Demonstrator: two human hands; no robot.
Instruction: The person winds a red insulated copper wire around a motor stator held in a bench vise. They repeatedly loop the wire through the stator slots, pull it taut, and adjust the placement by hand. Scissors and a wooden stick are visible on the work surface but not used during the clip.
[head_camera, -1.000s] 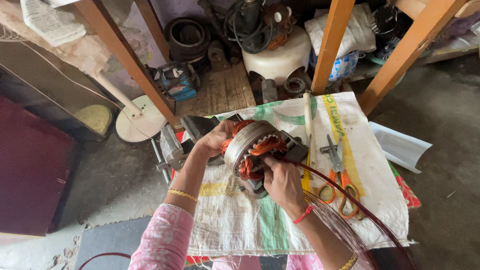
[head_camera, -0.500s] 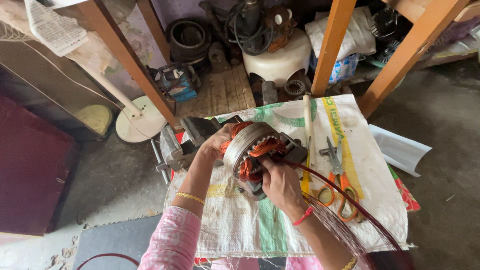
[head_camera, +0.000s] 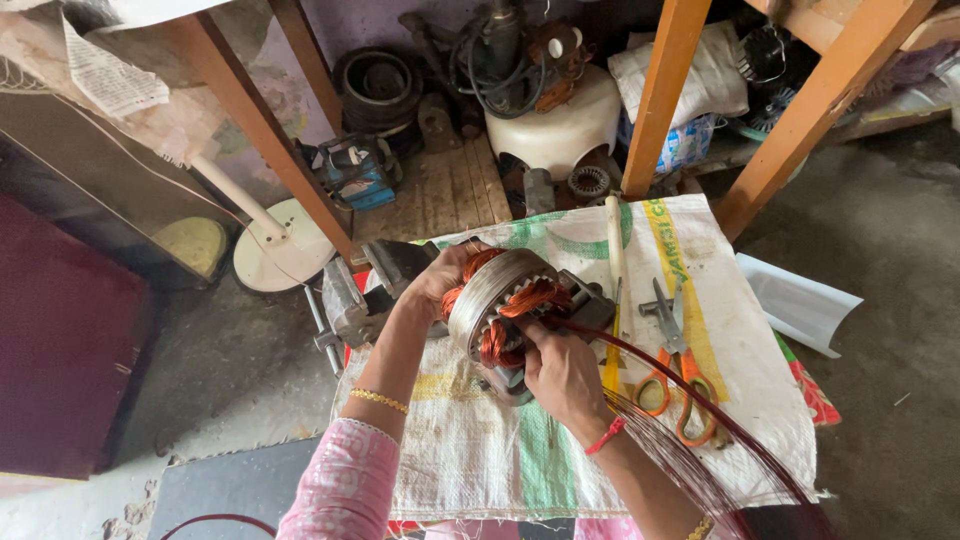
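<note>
Your left hand (head_camera: 440, 285) has stayed clamped on stator (head_camera: 497, 300) rim — right hand (head_camera: 560, 375) has crept up, pinching copper winding (head_camera: 530, 298); seating continues.

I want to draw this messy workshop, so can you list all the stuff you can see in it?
stator: one, grey with copper coils, on the sack, between both hands
wire: one bundle, dark red, runs from the stator to the bottom right
sack: one, white with green and yellow, spread on the floor
pliers: one, grey, on the sack, right of the stator
scissors: one, orange handles, on the sack
vise: one, grey, left of the stator
legs: four, orange wood, at the back
fan base: one, white, on the left
left hand: on the stator's far side
right hand: on the coils
</note>
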